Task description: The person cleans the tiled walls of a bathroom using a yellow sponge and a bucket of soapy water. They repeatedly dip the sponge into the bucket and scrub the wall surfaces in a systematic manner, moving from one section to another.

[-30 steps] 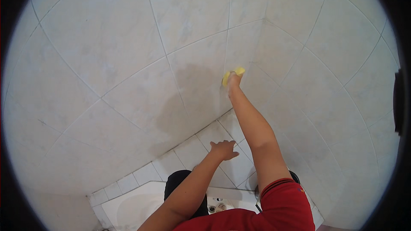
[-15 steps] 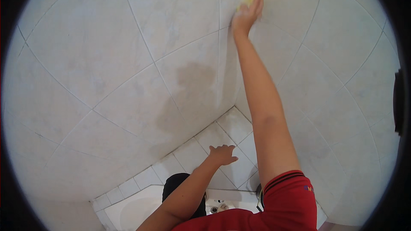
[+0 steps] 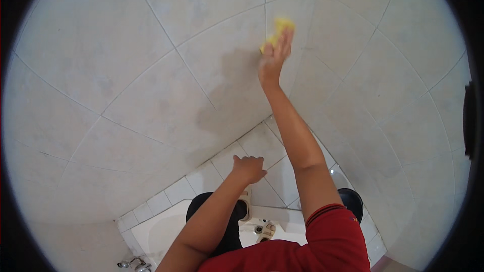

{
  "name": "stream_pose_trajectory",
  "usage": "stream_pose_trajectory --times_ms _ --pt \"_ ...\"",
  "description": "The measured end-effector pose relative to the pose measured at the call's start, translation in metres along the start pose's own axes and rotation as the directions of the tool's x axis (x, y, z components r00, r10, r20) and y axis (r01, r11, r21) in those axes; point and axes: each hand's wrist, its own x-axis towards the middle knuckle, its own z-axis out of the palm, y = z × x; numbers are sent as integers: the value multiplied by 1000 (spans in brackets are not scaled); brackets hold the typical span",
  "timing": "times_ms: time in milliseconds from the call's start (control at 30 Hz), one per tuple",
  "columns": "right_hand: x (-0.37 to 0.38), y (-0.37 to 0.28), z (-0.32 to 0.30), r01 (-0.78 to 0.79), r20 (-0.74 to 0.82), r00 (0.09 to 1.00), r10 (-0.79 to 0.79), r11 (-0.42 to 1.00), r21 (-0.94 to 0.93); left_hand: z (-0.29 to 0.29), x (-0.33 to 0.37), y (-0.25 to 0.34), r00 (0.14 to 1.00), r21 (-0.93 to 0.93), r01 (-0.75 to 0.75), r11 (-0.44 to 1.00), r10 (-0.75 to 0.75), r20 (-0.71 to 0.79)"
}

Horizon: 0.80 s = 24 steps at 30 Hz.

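Splaying left hand (image 3: 249,168): fingers apart over the white tiled ledge (image 3: 262,141), nothing visible held; contact unclear.
Right hand (image 3: 274,59): grasping the yellow cloth (image 3: 282,24), fingers blurred.
Yellow cloth: seemingly against the left wall (image 3: 126,30), beside the far corner (image 3: 313,7); just shifted across the curved grout line (image 3: 220,22) to its near side, so work now seems on nearer tiles (image 3: 243,35).

White bathtub (image 3: 161,226): near, left of centre. Chrome tap (image 3: 143,267): near left. Tiled ledge (image 3: 280,179): far side of the bathtub. Black rounded object (image 3: 352,202): near right.
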Motion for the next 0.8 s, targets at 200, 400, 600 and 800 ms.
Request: stream_pose_trajectory --times_ms 200,400,600,800 --pt "-16 42 -8 -195 -126 973 195 981 10 15 0 -3 998 57 -20 998 16 61" --pt "-168 12 -1 243 307 924 -227 970 -18 19 -13 -24 992 -30 57 998 -53 111" --pt "-85 0 13 -101 -56 994 97 992 -71 47 -34 -31 998 -72 36 997 -33 47" --pt "-197 -27 12 387 385 833 -397 916 107 28 -50 -33 917 -384 -39 922 -119 -380"
